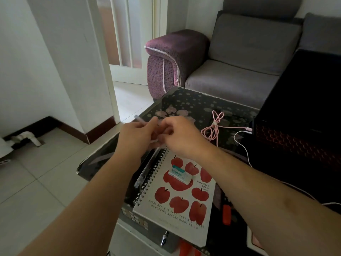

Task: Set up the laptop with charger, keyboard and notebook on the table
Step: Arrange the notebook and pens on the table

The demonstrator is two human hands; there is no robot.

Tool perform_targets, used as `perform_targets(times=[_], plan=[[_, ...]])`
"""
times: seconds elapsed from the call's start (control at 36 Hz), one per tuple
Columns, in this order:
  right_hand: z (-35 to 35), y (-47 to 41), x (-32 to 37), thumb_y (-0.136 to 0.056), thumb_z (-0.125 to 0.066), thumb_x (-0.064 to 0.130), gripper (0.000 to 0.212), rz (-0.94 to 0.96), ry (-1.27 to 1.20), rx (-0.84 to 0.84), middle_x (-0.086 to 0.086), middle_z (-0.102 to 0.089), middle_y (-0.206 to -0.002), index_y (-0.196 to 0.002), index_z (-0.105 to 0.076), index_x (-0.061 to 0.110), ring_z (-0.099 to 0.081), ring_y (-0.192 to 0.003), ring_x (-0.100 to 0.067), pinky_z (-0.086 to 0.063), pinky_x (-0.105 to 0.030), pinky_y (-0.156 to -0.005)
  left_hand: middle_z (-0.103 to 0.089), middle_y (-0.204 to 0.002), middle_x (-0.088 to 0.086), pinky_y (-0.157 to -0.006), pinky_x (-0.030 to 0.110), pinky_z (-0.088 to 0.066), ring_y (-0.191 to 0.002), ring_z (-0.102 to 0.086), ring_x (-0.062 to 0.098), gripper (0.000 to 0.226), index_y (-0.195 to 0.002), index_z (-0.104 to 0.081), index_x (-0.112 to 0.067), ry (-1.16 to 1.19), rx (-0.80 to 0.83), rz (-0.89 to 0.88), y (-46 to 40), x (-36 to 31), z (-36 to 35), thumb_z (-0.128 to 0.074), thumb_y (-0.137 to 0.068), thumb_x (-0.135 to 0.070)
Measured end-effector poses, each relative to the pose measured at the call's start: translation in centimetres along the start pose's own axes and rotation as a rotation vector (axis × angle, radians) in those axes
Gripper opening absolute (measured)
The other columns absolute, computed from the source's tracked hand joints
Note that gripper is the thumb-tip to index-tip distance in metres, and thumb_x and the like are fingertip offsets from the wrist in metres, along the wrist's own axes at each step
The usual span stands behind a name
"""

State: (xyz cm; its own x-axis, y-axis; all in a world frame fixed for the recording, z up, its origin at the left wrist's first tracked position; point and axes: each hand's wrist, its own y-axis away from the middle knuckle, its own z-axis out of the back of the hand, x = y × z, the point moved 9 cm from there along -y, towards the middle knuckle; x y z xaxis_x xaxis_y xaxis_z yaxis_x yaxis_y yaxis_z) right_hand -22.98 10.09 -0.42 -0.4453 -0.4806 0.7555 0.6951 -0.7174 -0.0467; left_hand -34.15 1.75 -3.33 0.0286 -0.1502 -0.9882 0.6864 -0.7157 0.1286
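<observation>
Your left hand (pixel 137 134) and right hand (pixel 180 134) pinch a clear plastic pen (pixel 141 120) together, probably uncapping it. Just below them the apple-printed spiral notebook (pixel 180 196) lies ready on the dark floral surface (pixel 193 102); right of your right hand, the open black laptop (pixel 302 130) has cables plugged in.

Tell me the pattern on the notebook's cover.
Red apples on a white cover, on the spiral notebook; the head view, the only one, shows it clearly.

Eraser (pixel 180 174) on notebook (pixel 177 198), laptop (pixel 302 137) to its R, cable (pixel 215 126) btwn.
</observation>
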Motion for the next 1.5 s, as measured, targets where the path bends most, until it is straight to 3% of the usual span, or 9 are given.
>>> perform_targets(times=[0.25, 0.36, 0.58, 0.72, 0.94, 1.11, 1.22, 1.39, 1.5], plan=[[3.3, 0.9, -4.0, -0.097, -0.069, 0.017, 0.016, -0.115, 0.177, -0.157, 0.008, -0.072, -0.1, -0.107, -0.077, 0.026, -0.066, -0.094, -0.01, -0.054, -0.027, -0.079, -0.067, -0.109, -0.013, -0.096, 0.034, -0.056, -0.098, -0.064, 0.007, 0.027, -0.121, -0.071, -0.027, -0.559, 0.059, -0.265, -0.5, -2.0, -1.6, -0.072, -0.095, -0.02], [4.0, 1.9, -5.5, -0.097, -0.069, 0.021, 0.012, -0.17, 0.307, -0.182, 0.007, -0.071, -0.093, -0.106, -0.075, 0.026, -0.068, -0.088, -0.011, -0.058, -0.032, -0.081, -0.064, -0.133, 0.002, -0.1, 0.041, -0.055, -0.108, -0.06, 0.017, 0.041, -0.134, -0.067, -0.032, -0.854, 0.124, -0.279, -1.9, -1.6, -2.2, -0.073, -0.094, -0.022], [5.4, 3.8, -6.3, -0.098, -0.068, 0.02, 0.007, -0.205, 0.331, -0.184, 0.005, -0.07, -0.09, -0.101, -0.071, 0.025, -0.067, -0.082, -0.008, -0.062, -0.032, -0.077, -0.07, -0.122, 0.007, -0.094, 0.035, -0.053, -0.092, -0.055, 0.013, 0.024, -0.12, -0.074, -0.021, -0.855, -0.045, -0.283, -3.3, -1.6, -2.8, -0.069, -0.098, -0.016], [5.4, 5.0, -6.0, -0.095, -0.068, 0.018, 0.005, -0.252, 0.344, -0.114, 0.001, -0.071, -0.088, -0.1, -0.071, 0.019, -0.07, -0.078, -0.012, -0.065, -0.036, -0.072, -0.07, -0.125, 0.006, -0.1, 0.04, -0.053, -0.109, -0.066, 0.022, 0.027, -0.121, -0.073, -0.019, -0.811, -0.056, -0.289, -3.4, -1.7, -3.0, -0.074, -0.094, -0.02], [3.2, 7.5, -6.2, -0.091, -0.077, 0.039, 0.025, -0.366, 0.42, 0.112, 0.004, -0.068, -0.076, -0.083, -0.062, 0.021, -0.065, -0.06, -0.008, -0.043, -0.022, -0.04, -0.067, -0.086, 0.005, -0.065, 0.032, -0.05, -0.074, -0.063, 0.018, 0.022, -0.094, -0.062, -0.014, -1.144, 0.165, -0.161, -1.3, -4.0, -2.3, -0.075, -0.09, -0.031], [2.4, 10.0, -5.0, -0.096, -0.062, 0.033, 0.01, -0.389, 0.446, 0.173, 0.006, -0.072, -0.092, -0.097, -0.068, 0.025, -0.069, -0.081, -0.011, -0.057, -0.03, -0.06, -0.069, -0.089, 0.008, -0.066, 0.029, -0.062, -0.074, -0.07, 0.018, 0.016, -0.096, -0.055, -0.017, -1.357, 0.374, 0.053, 2.7, -0.3, -1.1, -0.07, -0.095, -0.019], [2.1, 12.0, -3.8, -0.093, -0.06, 0.024, 0.011, -0.374, 0.465, 0.159, 0.005, -0.069, -0.093, -0.101, -0.066, 0.02, -0.068, -0.086, -0.014, -0.063, -0.033, -0.074, -0.068, -0.088, 0.002, -0.073, 0.029, -0.061, -0.077, -0.069, 0.015, 0.015, -0.09, -0.053, -0.021, -1.387, 0.351, -0.036, 4.1, -0.4, -1.0, -0.067, -0.096, -0.022], [1.8, 13.9, -2.3, -0.091, -0.058, 0.024, 0.02, -0.327, 0.501, 0.092, 0.007, -0.06, -0.082, -0.073, -0.048, 0.025, -0.058, -0.072, -0.015, -0.045, -0.026, -0.057, -0.066, -0.089, -0.002, -0.088, 0.038, -0.061, -0.082, -0.065, 0.015, 0.022, -0.096, -0.053, -0.022, -1.39, 0.259, -0.116, 5.8, -1.6, -0.5, -0.074, -0.089, -0.023], [1.7, 13.3, -0.4, -0.091, -0.066, 0.038, 0.023, -0.216, 0.568, 0.014, 0.0, -0.056, -0.117, -0.106, -0.06, 0.023, -0.059, -0.106, -0.021, -0.052, -0.033, -0.077, -0.066, -0.088, -0.002, -0.087, 0.038, -0.061, -0.083, -0.066, 0.016, 0.02, -0.094, -0.052, -0.023, -1.379, 0.277, -0.096, 5.9, -1.3, -0.4, -0.071, -0.092, -0.024]])
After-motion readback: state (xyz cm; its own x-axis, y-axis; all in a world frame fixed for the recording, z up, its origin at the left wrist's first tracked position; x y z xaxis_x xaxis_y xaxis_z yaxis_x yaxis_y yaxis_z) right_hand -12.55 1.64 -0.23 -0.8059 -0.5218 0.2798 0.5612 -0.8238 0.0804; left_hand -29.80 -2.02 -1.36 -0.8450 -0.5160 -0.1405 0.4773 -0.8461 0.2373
